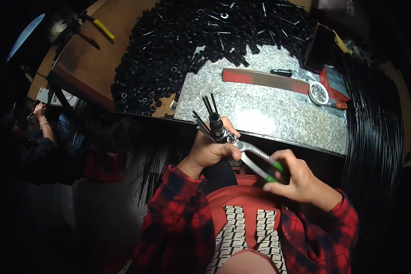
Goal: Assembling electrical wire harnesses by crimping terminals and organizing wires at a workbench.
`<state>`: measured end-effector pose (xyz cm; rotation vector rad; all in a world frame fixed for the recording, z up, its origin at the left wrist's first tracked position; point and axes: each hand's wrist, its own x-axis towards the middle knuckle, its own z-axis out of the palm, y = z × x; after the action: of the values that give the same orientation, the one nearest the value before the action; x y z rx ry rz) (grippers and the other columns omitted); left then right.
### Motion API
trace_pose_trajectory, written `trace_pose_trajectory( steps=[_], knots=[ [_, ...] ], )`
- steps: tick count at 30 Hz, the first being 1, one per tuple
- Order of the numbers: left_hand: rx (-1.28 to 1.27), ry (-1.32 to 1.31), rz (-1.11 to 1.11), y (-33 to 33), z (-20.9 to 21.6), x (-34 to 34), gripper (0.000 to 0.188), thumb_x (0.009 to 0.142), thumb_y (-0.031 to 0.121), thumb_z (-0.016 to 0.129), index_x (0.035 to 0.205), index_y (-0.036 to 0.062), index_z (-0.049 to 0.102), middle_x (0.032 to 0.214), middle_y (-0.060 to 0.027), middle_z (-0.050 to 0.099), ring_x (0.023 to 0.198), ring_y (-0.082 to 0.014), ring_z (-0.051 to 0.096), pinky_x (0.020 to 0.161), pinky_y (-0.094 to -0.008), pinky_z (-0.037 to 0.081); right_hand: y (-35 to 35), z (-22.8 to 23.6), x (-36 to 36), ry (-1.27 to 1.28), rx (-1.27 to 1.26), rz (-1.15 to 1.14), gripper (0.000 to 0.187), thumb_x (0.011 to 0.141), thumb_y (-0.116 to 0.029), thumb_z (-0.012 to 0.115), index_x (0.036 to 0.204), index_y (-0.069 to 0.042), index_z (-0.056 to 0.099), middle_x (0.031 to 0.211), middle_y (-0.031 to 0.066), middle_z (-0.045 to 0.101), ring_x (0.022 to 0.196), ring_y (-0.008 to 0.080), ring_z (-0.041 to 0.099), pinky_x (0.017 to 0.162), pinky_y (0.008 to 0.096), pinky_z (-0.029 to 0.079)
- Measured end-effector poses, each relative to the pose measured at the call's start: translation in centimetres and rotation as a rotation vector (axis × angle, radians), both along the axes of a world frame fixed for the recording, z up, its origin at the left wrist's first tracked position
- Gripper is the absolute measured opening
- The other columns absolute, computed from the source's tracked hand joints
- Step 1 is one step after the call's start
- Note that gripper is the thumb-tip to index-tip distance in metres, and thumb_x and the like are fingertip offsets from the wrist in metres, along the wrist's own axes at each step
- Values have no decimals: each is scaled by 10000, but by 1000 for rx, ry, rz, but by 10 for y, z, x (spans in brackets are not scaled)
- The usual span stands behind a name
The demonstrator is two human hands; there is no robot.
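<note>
My left hand (210,150) is closed around a black tubular fitting (216,124) with several thin black rods (208,104) sticking up beside it. In my right hand (299,180) are pliers (256,160) with silver-grey handles and green grips; the thumb and fingers lie on the two grips, which are spread apart. The head of the pliers meets the lower side of the fitting, next to my left thumb. Small wire-like metal bits show there, but the jaws are partly hidden by my fingers. Both hands are in front of the table's near edge.
A stone slab (260,107) carries a red-and-brown flat bar (265,81), a white bowl (318,93) of small metal pieces and a screwdriver (339,106). Black fittings (155,59) are heaped behind. Long black rods (374,123) hang at right. Another person's hand (40,109) is far left.
</note>
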<state>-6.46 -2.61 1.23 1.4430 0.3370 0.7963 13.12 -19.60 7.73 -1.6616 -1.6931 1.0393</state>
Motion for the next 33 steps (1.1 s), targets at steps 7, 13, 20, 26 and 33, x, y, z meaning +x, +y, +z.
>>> trace_pose_trajectory(
  steps=[7,13,20,26,33],
  knots=[
    [-198,-94,-102,0,0,2,457,564,231,923,864,43,633,789,4,593,752,-83,550,669,-230,437,1,-21,22,-341,215,158,182,931,-145,526,1009,15,562,880,188,623,699,315,638,636,385,519],
    [-59,-16,-232,6,6,4,406,582,218,907,842,36,654,796,-13,611,751,-95,561,664,-240,431,2,-31,29,914,-782,135,259,949,-262,533,968,-4,531,733,126,635,601,210,641,576,313,518],
    [-24,14,9,6,8,6,448,610,311,898,842,46,621,786,3,597,740,-81,542,651,-229,419,8,-15,9,-507,189,-14,542,839,-188,627,1296,15,418,1073,249,540,923,391,580,790,422,468],
    [77,-75,-161,20,-7,11,536,559,281,920,898,32,588,804,11,596,684,-45,509,619,-215,398,12,-9,38,542,-691,260,537,947,-376,547,1317,8,485,752,22,548,637,95,532,605,272,456],
    [-22,19,-158,11,3,14,522,539,119,909,920,17,568,724,42,561,598,-20,471,583,-202,372,22,12,41,-118,98,244,396,944,-310,544,1158,22,524,871,194,645,842,365,641,744,444,475]
  ],
)
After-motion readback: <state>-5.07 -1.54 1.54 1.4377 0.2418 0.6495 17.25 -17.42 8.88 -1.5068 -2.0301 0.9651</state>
